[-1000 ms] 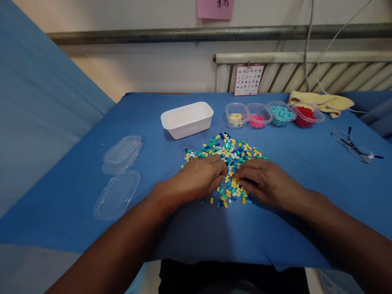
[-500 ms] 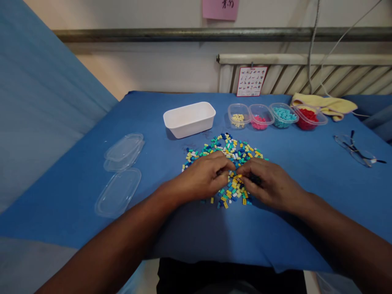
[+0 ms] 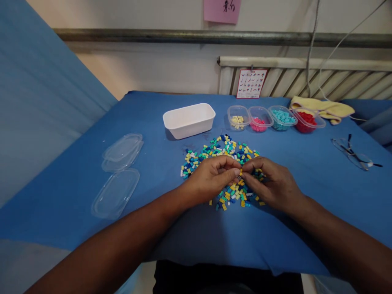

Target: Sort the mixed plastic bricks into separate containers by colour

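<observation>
Left hand point(image 3: 211, 177): held over the bricks point(image 3: 227, 196), thumb and fingertips drawn close; whether a brick is pinched cannot be told.
Right hand point(image 3: 274, 181): held just beside the left, thumb and forefinger tips brought near; its grip cannot be told either.
Bricks: spread loosely on the table point(image 3: 190, 232), partly hidden by both hands.
Tub point(image 3: 192, 128): set behind the bricks.
Boxes point(image 3: 259, 111): lined up right of the tub, bricks held in each.
</observation>
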A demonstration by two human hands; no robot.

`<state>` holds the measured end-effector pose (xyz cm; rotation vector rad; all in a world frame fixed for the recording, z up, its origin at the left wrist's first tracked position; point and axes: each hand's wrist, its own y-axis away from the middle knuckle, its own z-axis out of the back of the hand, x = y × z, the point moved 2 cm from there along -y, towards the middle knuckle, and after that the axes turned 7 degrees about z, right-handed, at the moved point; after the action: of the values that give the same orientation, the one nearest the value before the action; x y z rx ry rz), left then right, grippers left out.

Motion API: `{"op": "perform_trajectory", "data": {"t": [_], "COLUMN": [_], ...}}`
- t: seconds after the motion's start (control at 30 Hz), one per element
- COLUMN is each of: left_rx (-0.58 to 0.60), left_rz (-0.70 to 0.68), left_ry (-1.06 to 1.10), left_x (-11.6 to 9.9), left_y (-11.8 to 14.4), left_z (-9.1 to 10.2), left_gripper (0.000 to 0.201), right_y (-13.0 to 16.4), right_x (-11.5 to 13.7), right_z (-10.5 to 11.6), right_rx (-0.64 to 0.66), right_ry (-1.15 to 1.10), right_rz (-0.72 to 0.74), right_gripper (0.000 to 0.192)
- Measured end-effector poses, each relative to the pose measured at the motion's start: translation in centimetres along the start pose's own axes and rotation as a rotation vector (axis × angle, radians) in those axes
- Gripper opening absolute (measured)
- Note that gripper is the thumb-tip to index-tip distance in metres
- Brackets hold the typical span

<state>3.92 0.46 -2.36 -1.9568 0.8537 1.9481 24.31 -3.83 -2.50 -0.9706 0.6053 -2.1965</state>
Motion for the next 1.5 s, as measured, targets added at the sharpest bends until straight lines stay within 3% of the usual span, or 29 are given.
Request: {"op": "perform_trajectory", "data": {"t": [0.27,0.47,0.73,0.97,1.07,1.17,1.27,1.4,1.5], "left_rx": [-0.020,0.005,-0.020,-0.126,-0.290,-0.637,-0.929,-0.972,-0.957], "left_rz": [0.083,0.025,-0.005,-0.086,-0.305,-0.540,-0.527,-0.378,-0.430], "left_ry": [0.097,0.082,0.068,-0.144,-0.365,-0.666,-0.891,-1.116,-1.116], "left_x": [-0.2,-0.2,0.1,0.0,-1.7,-4.5,-6.0,-5.3,-5.0], "left_y": [-0.1,-0.1,-0.3,0.2,0.5,0.8,0.4,-0.7,-0.4], "left_z": [0.0,0.1,0.0,0.2,2.2,6.0,10.6,14.6,14.5], "left_gripper": [0.024,0.022,0.030,0.017,0.010,0.010,0.016,0.028,0.035], "right_y": [0.1,-0.2,-0.1,0.1,0.2,0.4,0.5,0.6,0.6], "right_x": [-0.1,0.3,0.2,0.3,0.1,-0.4,-1.2,-2.3,-3.0], "right_z": [0.2,0.2,0.0,0.1,0.3,0.5,0.8,1.4,2.1], "right_rx": [-0.011,0.006,-0.023,-0.014,-0.003,-0.032,-0.050,-0.068,-0.108], "right_ry": [0.013,0.002,0.033,0.066,0.057,0.066,0.081,0.137,0.198], "right_rz": [0.055,0.054,0.056,0.049,0.041,0.035,0.024,-0.011,-0.065], "right_gripper": [0.019,0.031,0.031,0.026,0.026,0.026,0.025,0.021,0.017]}}
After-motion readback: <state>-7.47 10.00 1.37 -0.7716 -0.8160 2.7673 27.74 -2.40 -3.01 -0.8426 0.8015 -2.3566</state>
